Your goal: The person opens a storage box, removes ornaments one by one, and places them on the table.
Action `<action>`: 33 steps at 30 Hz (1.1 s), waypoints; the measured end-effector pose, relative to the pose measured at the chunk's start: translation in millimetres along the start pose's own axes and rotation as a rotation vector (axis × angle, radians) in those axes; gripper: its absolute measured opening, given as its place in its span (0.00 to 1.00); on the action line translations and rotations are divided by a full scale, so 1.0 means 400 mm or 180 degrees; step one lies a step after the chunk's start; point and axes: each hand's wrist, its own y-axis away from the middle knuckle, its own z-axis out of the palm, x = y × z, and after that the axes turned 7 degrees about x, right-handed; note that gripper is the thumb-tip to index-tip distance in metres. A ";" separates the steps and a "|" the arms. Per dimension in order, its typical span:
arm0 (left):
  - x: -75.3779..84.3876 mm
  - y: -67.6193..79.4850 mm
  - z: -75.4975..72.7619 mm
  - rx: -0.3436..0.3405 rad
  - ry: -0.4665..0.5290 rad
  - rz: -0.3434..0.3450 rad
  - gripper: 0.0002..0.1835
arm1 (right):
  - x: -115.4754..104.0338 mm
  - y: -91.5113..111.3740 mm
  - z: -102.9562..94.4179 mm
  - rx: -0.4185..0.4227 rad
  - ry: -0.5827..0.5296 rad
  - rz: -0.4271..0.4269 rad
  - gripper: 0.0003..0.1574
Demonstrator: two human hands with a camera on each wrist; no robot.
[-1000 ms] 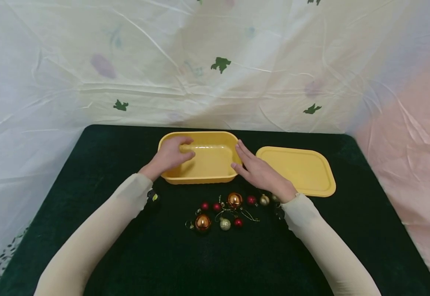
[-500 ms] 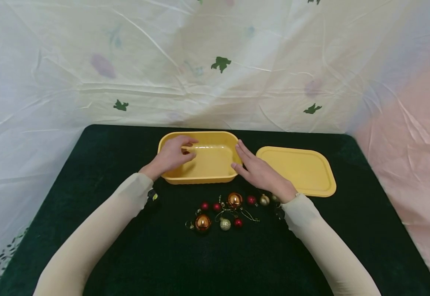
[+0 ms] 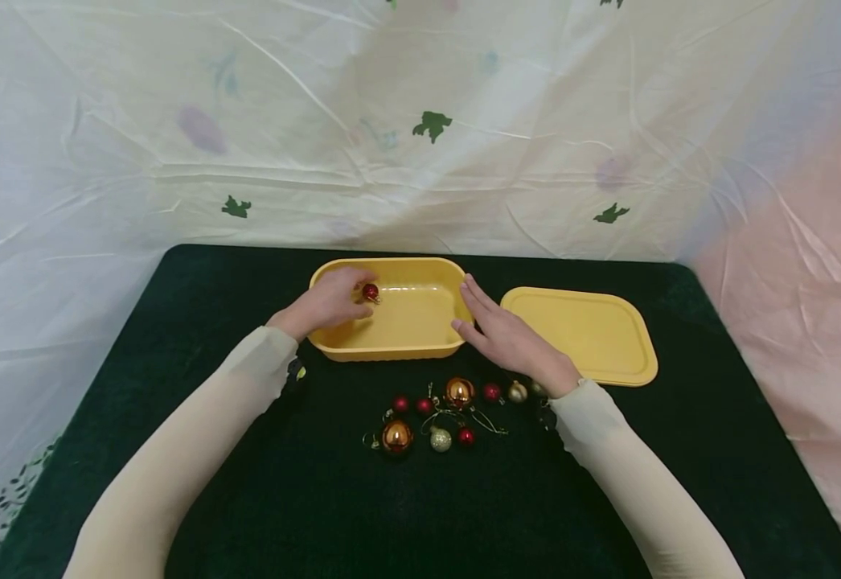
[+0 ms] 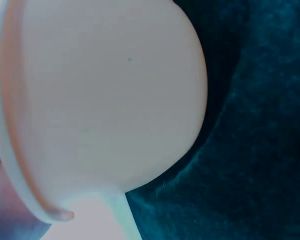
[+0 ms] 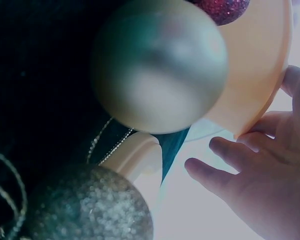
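Observation:
My left hand (image 3: 328,302) reaches over the left end of a yellow plastic box (image 3: 391,353). Inside it, a small red Christmas bauble (image 3: 370,292) shows between the spread thumb and fingers, which look apart from it. The left wrist view has the box's outer wall (image 4: 115,100) up close, with part of the hand behind the rim. With straight fingers, my right hand (image 3: 510,334) rests against the box's right end. In the right wrist view, fingers (image 5: 225,155) of that hand lie by the box's edge.
Several red, gold and copper baubles (image 3: 396,437) with hanging loops lie in front of the box. To its right lies the yellow lid (image 3: 583,334), partly under the right forearm. A dark green cloth (image 3: 363,515) covers the table; a pale curtain (image 3: 305,153) hangs behind.
My left thumb and fingers have parted and drawn back slightly left, bringing the red bauble into sight inside the box. The right hand stays put.

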 end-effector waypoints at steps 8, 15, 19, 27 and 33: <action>-0.002 -0.021 0.008 0.0023 -0.0011 0.0017 0.24 | 0.001 0.002 0.002 0.0027 -0.0006 -0.0037 0.49; -0.010 -0.029 0.024 0.0037 -0.0097 0.0150 0.12 | -0.003 0.003 0.001 0.0042 -0.0007 -0.0048 0.49; -0.009 -0.027 0.029 0.0082 -0.0116 0.0147 0.09 | -0.005 0.003 0.002 0.0033 -0.0022 -0.0054 0.49; -0.011 -0.021 0.031 0.0143 -0.0069 0.0062 0.09 | -0.008 0.000 0.005 0.0033 -0.0003 -0.0055 0.49; -0.006 -0.001 0.026 0.0311 0.0024 0.0164 0.12 | -0.010 -0.002 0.003 0.0023 -0.0010 -0.0062 0.49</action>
